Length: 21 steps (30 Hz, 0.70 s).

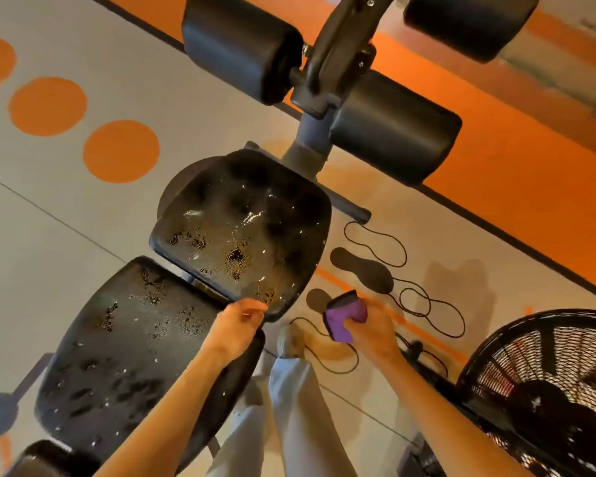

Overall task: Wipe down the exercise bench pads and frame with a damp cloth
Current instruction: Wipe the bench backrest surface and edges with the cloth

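Both cracked pads [241, 228] glisten wet mid-frame, frame [327, 63] looks unwiped; left hand [236, 327] pinches the seat edge, right hand [372, 330] grasps the purple cloth [343, 320].

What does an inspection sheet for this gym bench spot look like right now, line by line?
Surface: grey gym floor with orange circles and an orange band.
Job's things: black cracked seat pad with shiny wet patches; black worn back pad; three black foam roller pads on the grey metal frame; purple folded cloth.
Clutter: dark shoe insole lying on the floor.
Grippers: left hand at the seat pad's near edge, grip unclear; right hand grips the cloth, off the bench.
Cables: thin black cord looped on the floor beside the bench.
Surroundings: black caged fan wheel at right.
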Available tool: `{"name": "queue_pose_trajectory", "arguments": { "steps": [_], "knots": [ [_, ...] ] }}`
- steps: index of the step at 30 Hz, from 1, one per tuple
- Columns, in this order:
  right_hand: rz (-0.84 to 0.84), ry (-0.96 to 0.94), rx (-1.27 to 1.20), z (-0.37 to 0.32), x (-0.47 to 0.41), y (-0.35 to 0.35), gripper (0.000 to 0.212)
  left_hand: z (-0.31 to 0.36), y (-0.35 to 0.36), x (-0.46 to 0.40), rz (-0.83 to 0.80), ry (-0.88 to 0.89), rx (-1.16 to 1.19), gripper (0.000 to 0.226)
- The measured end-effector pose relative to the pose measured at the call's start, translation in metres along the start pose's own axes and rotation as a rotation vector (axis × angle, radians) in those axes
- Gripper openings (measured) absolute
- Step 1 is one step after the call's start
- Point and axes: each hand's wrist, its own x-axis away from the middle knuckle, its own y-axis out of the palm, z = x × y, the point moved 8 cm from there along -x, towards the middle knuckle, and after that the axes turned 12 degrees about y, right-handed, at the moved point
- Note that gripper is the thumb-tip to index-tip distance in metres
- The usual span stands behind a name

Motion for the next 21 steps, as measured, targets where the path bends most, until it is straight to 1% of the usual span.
{"name": "queue_pose_trajectory", "arguments": {
  "steps": [2,3,5,7,9,11,13,15,17,21],
  "knots": [
    [-0.053,-0.056,0.029,-0.027,-0.017,0.003,0.039,0.005,-0.003,-0.021,0.004,0.017,-0.007,0.021],
    [-0.089,-0.085,0.031,-0.038,-0.026,0.007,0.04,0.007,-0.005,-0.031,0.009,0.032,-0.021,0.021],
    [-0.155,-0.14,0.022,-0.057,-0.042,0.014,0.036,0.013,-0.009,-0.052,0.043,0.08,-0.029,0.023],
    [-0.212,-0.172,0.016,-0.072,-0.06,0.023,0.028,0.02,-0.012,-0.072,0.118,0.173,-0.039,0.026],
    [-0.283,-0.19,0.002,-0.085,-0.076,0.034,0.025,0.025,-0.014,-0.09,0.204,0.259,-0.065,0.028],
    [-0.331,-0.198,0.016,-0.094,-0.093,0.043,0.024,0.025,-0.012,-0.106,0.239,0.309,-0.094,0.029],
    [-0.346,-0.221,0.032,-0.105,-0.111,0.048,0.024,0.024,-0.007,-0.124,0.237,0.365,-0.168,0.032],
    [-0.314,-0.261,0.05,-0.117,-0.13,0.048,0.022,0.023,-0.001,-0.143,0.21,0.412,-0.253,0.036],
    [-0.235,-0.319,0.076,-0.129,-0.149,0.047,0.018,0.023,0.003,-0.158,0.187,0.456,-0.331,0.041],
    [0.007,-0.422,0.14,-0.146,-0.191,0.043,0.022,0.026,0.01,-0.182,0.156,0.548,-0.439,0.047]
  ]
}}
